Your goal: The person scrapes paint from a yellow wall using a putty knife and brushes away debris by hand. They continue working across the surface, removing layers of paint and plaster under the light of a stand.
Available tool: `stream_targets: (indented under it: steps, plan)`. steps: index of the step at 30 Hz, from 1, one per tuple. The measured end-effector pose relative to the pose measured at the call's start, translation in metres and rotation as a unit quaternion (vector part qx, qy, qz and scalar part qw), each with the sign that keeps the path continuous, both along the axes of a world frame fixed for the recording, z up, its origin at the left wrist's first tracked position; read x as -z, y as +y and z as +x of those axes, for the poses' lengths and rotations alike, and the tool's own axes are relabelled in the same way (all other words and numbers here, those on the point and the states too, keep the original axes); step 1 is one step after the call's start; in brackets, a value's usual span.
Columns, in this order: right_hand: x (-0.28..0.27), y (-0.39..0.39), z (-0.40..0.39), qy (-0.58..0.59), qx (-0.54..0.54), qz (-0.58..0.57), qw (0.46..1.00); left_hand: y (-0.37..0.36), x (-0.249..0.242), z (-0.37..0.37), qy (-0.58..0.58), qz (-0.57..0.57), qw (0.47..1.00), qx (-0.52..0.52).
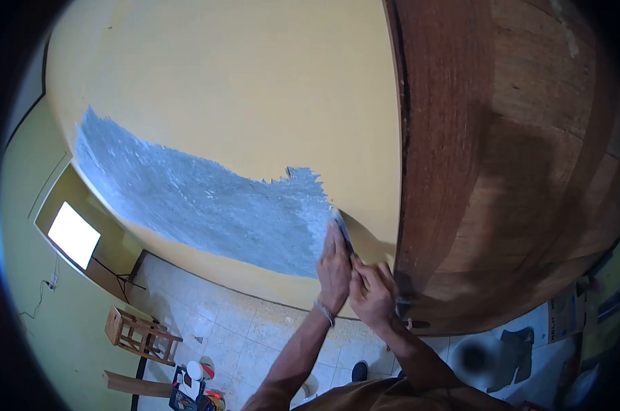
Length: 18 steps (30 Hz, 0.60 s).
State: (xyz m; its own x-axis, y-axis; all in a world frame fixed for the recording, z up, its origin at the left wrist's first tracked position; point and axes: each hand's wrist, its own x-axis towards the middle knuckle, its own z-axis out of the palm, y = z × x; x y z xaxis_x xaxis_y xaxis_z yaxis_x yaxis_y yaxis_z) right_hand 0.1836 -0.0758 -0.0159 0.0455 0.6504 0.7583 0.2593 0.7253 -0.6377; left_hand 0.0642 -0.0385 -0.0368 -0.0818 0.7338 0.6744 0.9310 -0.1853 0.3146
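The yellow wall (255, 82) meets a brown wooden panel (447, 137); a ragged grey patch (207, 205) crosses it. On the tiled floor (255, 335) stand a wooden stool (142, 334), a printed carton (561, 316), contents hidden, and a dark tray (184, 397) of small items too small to name, near a white tub (195, 370). The right grip (373, 294) is closed on the scraper (343, 231), at the patch's edge; the left grip (334, 268) lays fingers along it, closure unclear.
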Motion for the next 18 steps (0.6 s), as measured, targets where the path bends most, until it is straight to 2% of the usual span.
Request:
stream_targets:
  steps: [2,4,8,14,18]
  plan:
    - [-0.008,0.014,-0.012,-0.014,-0.006,0.011,1.000,0.007,-0.020,-0.005,-0.104,-0.068,0.992,-0.034]
    - [-0.005,0.010,-0.015,-0.011,-0.013,0.003,1.000,0.002,-0.024,-0.008,-0.098,-0.035,0.994,-0.022]
    - [0.001,0.006,-0.015,0.029,-0.002,0.049,0.998,0.001,-0.006,-0.007,0.032,0.011,0.999,0.009]
    - [0.012,0.001,-0.011,0.045,0.006,0.022,0.999,-0.001,-0.019,-0.007,0.039,0.009,0.999,0.023]
    - [-0.003,0.014,-0.016,0.057,-0.001,0.019,0.998,0.009,-0.023,-0.008,-0.001,-0.003,1.000,-0.009]
